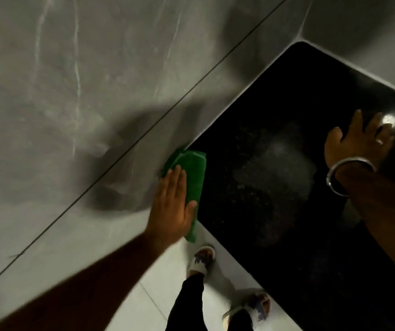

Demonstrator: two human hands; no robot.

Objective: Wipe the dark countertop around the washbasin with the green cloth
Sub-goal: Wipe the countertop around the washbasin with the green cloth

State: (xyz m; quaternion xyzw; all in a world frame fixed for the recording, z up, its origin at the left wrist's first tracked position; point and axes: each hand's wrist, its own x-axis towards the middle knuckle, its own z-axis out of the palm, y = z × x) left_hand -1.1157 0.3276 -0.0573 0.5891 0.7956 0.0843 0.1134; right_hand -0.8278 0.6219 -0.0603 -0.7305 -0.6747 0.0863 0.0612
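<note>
The dark speckled countertop (275, 111) runs from the centre to the right of the head view, tilted in the frame, with a pale smeared patch near its middle. A folded green cloth (191, 168) lies on the counter's left end, against the grey wall. My left hand (172, 206) presses flat on the cloth with fingers stretched out. My right hand (359, 142) rests flat on the counter further right, fingers spread, a ring on one finger and a silver bangle at the wrist. No washbasin shows in this view.
A grey marbled wall (72, 91) with a dark grout line fills the left and top. Another wall meets the counter's far edge at the top right. Below the counter's front edge is a pale tiled floor (148, 295), with my two feet in sandals (201, 259).
</note>
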